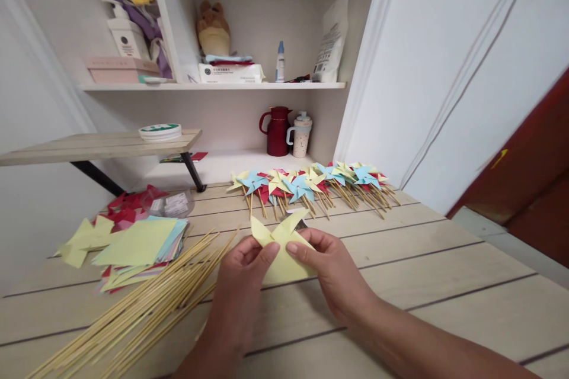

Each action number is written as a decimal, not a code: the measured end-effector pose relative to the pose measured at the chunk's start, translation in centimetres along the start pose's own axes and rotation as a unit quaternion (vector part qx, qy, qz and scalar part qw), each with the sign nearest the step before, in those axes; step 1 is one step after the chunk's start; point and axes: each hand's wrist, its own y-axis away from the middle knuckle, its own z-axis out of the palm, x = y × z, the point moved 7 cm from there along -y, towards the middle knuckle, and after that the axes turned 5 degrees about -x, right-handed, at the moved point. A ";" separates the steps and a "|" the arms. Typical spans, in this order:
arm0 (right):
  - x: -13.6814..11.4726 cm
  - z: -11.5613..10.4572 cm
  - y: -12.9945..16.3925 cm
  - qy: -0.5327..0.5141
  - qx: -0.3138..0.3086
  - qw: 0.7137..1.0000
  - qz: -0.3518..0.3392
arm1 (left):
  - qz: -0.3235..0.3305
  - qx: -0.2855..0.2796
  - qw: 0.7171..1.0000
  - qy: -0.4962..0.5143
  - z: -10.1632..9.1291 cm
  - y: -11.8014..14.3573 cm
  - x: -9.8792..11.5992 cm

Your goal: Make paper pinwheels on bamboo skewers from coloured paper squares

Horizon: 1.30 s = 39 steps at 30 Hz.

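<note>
A yellow paper pinwheel point(284, 263) is held up between my two hands, its upper blades spread outward and its lower part flat. My left hand point(249, 263) pinches its left side, thumb on the front face. On the other side, my right hand point(326, 266) grips it with the thumb near the middle and fingers behind. Just behind the paper, a small dark and silvery thing point(301, 224) is mostly hidden. To the left of my left hand lies a loose bundle of thin wooden sticks point(155, 308).
Finished pinwheels on sticks point(297, 186) lie in a row at the back. On the left are stacked coloured paper squares point(142, 243), folded yellow pieces point(86, 240), red pieces point(133, 204) and a clear container point(178, 204). A raised wooden stand point(106, 145) stands behind them.
</note>
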 end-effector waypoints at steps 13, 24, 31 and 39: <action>0.5 0.5 0.0 0.006 -0.022 1.000 0.004 | -0.009 0.028 0.999 -0.026 -0.7 0.3 -0.6; -3.0 0.7 0.0 0.140 -0.129 0.979 -0.068 | -0.069 0.042 0.997 0.017 -2.7 -0.3 -0.2; -2.8 1.1 -0.1 0.282 -0.175 0.937 -0.113 | -0.088 0.003 0.996 0.018 -2.3 -0.3 -0.6; -3.2 1.2 0.1 0.307 -0.183 0.923 -0.141 | -0.088 -0.007 0.996 0.015 -2.4 -0.3 -0.7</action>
